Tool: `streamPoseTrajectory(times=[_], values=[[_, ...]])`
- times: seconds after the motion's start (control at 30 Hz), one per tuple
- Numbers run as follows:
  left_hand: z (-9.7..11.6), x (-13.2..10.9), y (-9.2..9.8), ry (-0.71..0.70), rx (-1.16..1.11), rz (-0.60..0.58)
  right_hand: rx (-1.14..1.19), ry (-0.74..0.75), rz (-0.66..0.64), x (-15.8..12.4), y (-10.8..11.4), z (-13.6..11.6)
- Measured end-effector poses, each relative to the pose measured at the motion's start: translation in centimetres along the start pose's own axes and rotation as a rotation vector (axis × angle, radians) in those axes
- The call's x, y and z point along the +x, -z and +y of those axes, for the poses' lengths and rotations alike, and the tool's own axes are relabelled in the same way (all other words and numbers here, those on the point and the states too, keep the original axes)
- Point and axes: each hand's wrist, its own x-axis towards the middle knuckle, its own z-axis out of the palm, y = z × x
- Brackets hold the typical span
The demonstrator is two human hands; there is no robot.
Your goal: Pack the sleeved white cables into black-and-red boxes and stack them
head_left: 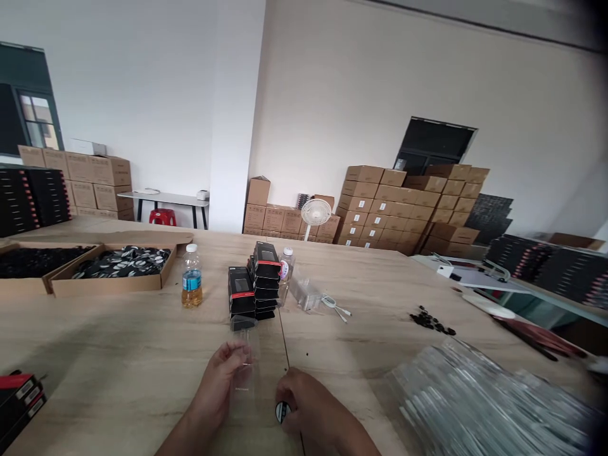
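Observation:
Pinched in my left hand point(228, 373) is a clear plastic blister tray point(244, 399), long and narrow, held upright above the table. My right hand point(311, 405) grips a small round black disc point(282, 412) with a pale printed face, low over the tabletop seam and just right of the tray. Beyond my hands stand stacked black boxes with red bands point(242, 291). Close to my right hand, a few tiny black specks lie on the wood.
A bottle of amber liquid point(192, 282) and open cartons of black parts point(114, 285) stand left. Rightward lie clear plastic trays point(484, 399), small black pieces point(431, 321) and a white cable point(335, 305). More black boxes point(19, 405) sit at the near left edge.

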Motion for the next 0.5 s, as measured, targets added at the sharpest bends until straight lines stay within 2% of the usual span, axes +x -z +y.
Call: streamPoseTrajectory(times=[0.1, 0.23, 0.3, 0.4, 0.5], values=[[-0.1, 0.0, 0.0, -0.028, 0.043, -0.014, -0.021, -0.042, 0.020, -0.1, 0.2, -0.2], [-0.6, 0.2, 0.1, -0.037, 0.081, -0.010, -0.011, -0.068, 0.045, -0.1, 0.1, 0.9], [-1.1, 0.3, 0.2, -0.039, 0.104, 0.030, 0.120, -0.076, 0.050, 0.1, 0.0, 1.5], [-2.2, 0.5, 0.2, -0.086, 0.174, 0.089, 0.444, -0.066, 0.100, 0.8, -0.3, 1.7], [-2.9, 0.1, 0.0, -0.159, 0.225, 0.024, 0.623, -0.034, 0.121, 1.5, -1.1, 1.4]])
